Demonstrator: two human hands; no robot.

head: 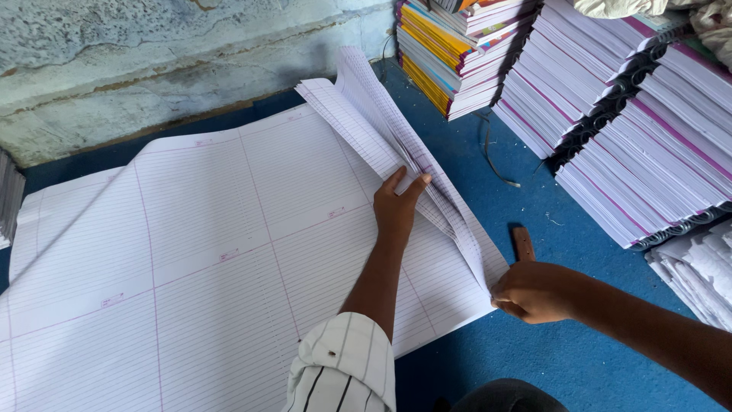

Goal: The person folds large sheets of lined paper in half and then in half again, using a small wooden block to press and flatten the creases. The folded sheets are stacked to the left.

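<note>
A stack of large white sheets ruled with fine lines and pink margins (198,244) lies spread on the blue floor. The right edge of the top sheets is folded up into a raised flap (374,114). My left hand (398,202) presses flat on the fold line with fingers apart, thumb against the flap. My right hand (534,291) pinches the near corner of the folded sheets at the stack's right edge. A small brown wooden stick (523,243) lies on the floor just beyond my right hand.
Piles of white spiral-bound notebooks (625,130) stand at the right. Behind them sits a stack of colourful bound books (450,53). A worn plastered wall (152,61) runs along the back. More loose paper (698,267) lies at the right edge.
</note>
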